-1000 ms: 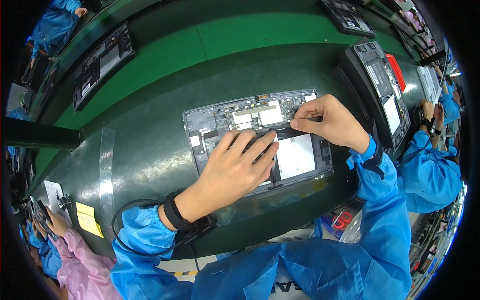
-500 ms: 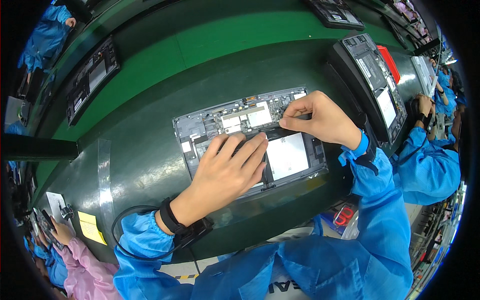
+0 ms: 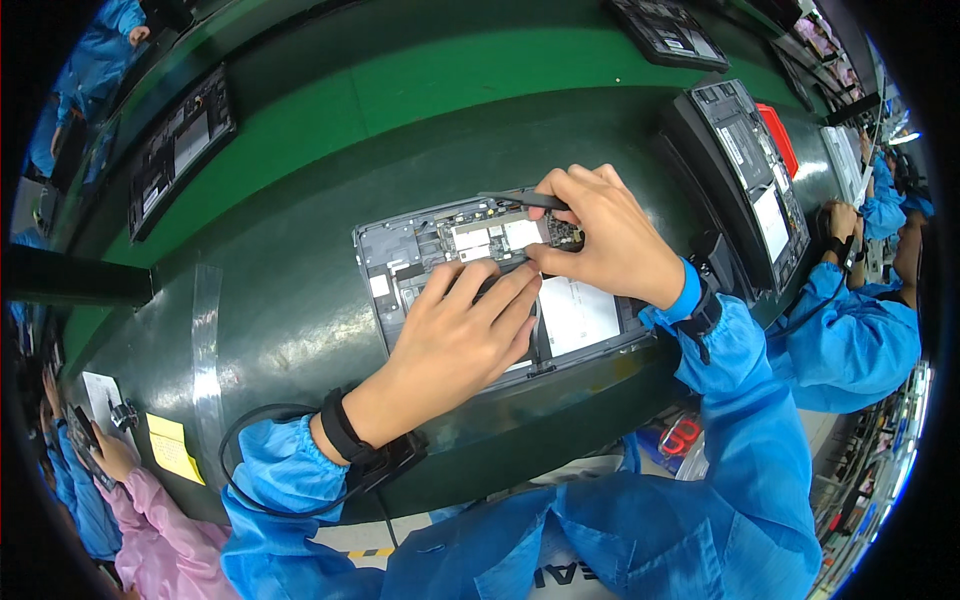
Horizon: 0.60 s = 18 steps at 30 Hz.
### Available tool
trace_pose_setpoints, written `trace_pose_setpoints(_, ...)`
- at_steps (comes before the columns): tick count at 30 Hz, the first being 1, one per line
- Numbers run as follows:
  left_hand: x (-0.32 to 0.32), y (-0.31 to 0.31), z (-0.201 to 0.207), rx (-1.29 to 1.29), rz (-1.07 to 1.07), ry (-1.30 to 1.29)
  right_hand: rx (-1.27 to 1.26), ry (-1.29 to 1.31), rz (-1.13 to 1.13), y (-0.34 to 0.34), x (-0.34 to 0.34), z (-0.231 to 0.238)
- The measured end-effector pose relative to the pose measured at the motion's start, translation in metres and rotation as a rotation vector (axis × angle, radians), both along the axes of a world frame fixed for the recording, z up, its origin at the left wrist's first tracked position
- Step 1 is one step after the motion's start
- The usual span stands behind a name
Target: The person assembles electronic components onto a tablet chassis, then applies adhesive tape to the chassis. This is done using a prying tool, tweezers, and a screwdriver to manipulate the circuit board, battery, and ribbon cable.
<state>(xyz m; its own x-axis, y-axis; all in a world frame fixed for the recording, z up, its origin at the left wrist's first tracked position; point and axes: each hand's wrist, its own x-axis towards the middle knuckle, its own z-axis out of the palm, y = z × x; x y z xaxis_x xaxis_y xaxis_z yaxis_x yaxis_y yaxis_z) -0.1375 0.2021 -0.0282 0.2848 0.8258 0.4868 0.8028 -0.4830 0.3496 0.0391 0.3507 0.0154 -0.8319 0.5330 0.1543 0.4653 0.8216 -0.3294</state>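
Observation:
An opened laptop base (image 3: 400, 245) lies on the dark green bench in front of me, its circuit board, silver plates and a white-labelled part (image 3: 580, 318) showing. My left hand (image 3: 450, 325) rests on its middle, palm down with fingers stretched out. Over the right part of the board is my right hand (image 3: 600, 235), its fingers curled on a slim dark pointed tool (image 3: 525, 199) that juts out leftward above the board's far edge. The right thumb reaches down beside my left fingertips; what it touches there is hidden.
More opened laptop bases stand at the right (image 3: 745, 160), far left (image 3: 185, 150) and far right (image 3: 670, 35). A red tray (image 3: 778, 140) sits behind the right one. Yellow notes (image 3: 175, 450) and a clear tape strip (image 3: 206, 345) are at left. Co-workers' sleeves show at both sides.
My right hand has shifted left and turned over the board, and the dark tool now shows in it. My left hand stays nearly in place on the laptop base.

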Motion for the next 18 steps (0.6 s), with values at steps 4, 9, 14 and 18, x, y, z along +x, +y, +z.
trace_pose_setpoints(4,0.000,0.000,-0.003,0.006,0.011,-0.001,-0.173,0.032,-0.091,0.001,-0.007,-0.001)
trace_pose_setpoints(9,-0.002,0.000,-0.009,0.007,0.003,-0.026,0.067,0.094,0.293,0.011,0.012,-0.001)
trace_pose_setpoints(14,-0.002,0.001,-0.014,0.042,0.000,-0.024,0.275,0.033,0.441,0.003,0.019,-0.002)
trace_pose_setpoints(18,-0.004,0.001,-0.015,0.018,-0.017,-0.029,0.324,0.026,0.436,0.002,0.020,-0.006)
